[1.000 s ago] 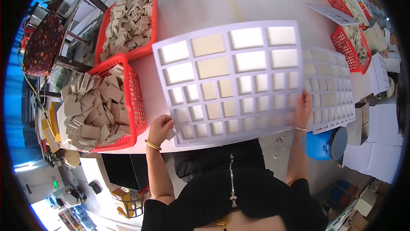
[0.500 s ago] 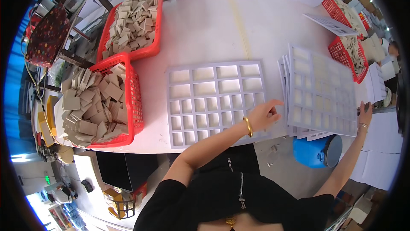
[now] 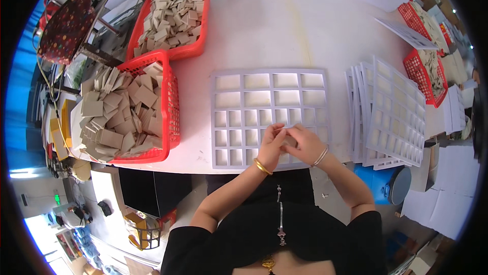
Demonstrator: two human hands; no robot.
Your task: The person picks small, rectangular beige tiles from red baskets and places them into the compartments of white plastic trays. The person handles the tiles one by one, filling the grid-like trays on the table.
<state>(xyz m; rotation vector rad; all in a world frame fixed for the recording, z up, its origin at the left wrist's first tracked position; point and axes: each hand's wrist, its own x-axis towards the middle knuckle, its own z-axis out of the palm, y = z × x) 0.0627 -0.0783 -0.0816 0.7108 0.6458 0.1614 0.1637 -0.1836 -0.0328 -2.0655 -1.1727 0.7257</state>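
Observation:
Over the near half of a white compartment tray [image 3: 226, 101], my left hand [image 3: 272, 147] and my right hand [image 3: 306, 145] are brought together. The tray lies flat, with larger cells along its far rows and small square cells nearer me. Both hands are closed, thumbs and fingers pinched, and the fingertips almost meet. A tiny pale bit seems to show between them, too small to name. My hands cover some of the small cells.
On the left stand two red baskets [image 3: 174, 107] [image 3: 204, 18] heaped with beige square tiles [image 3: 114, 115]. A leaning stack of similar trays [image 3: 394, 107] is at the right, above a blue drum [image 3: 381, 183]. More red baskets [image 3: 426, 77] stand farther right.
My right hand has left the edge of the stacked trays and come in to the middle. My left hand has moved left to meet it. The whole view has shifted slightly.

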